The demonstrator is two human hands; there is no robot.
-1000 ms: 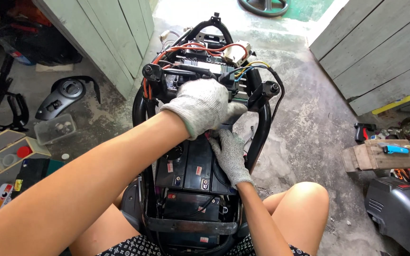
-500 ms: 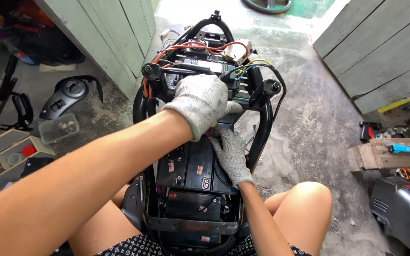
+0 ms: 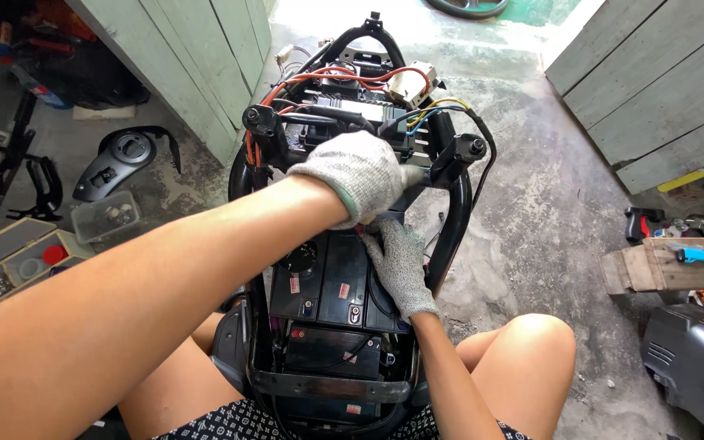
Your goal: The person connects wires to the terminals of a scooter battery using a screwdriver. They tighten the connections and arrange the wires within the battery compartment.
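Batteries (image 3: 332, 285) sit in the black frame (image 3: 458, 212) between your knees, just below both gloved hands, their long sides running away from you along the frame. Your left hand (image 3: 360, 175) is curled, knuckles up, over the crossbar at the far end of the battery bay; whether it grips anything underneath cannot be told. Your right hand (image 3: 397, 265) lies flat, fingers extended toward the left hand, resting on the right-hand battery and nearly touching the left glove; it holds nothing visible. The right hand is the nearer to the batteries. Small red and white stickers mark the near ends of the battery tops, and another red and white label sits low on the frame by your lap. Beyond the hands, orange wires (image 3: 319, 79) loop over a black box, ending at a white connector (image 3: 411, 83). To your left, a clear tub (image 3: 107, 216) stands on the concrete; to your right, a blue cutter (image 3: 698, 255) lies on a wooden block (image 3: 653, 273).
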